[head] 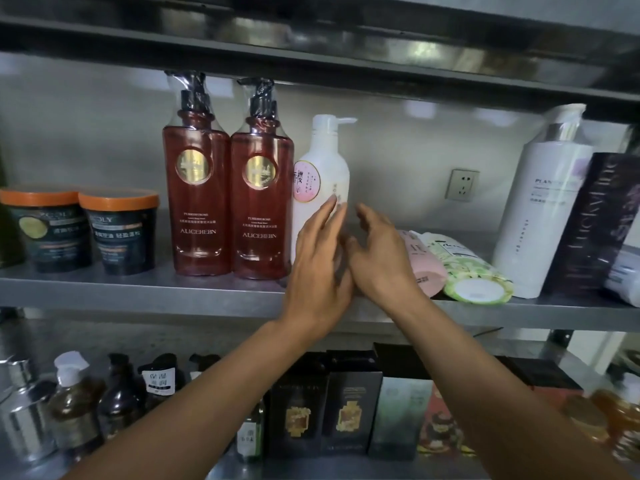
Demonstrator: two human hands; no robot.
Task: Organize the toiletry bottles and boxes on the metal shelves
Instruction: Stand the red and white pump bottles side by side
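A stockroom or small shop; bare metal shelves [145, 289] stacked with shrink-wrapped toiletry bottles [201, 188], duplicate tubs [117, 230] and boxed goods [349, 410]; a plain wall with a socket [462, 184].

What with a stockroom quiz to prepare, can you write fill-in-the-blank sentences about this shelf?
The two red bottles stand directly ____ of the white pump bottle.
The two dark tubs have ____ lids.
The green-patterned pouch lies beside a ____ one.
Missing: left; orange; pink.
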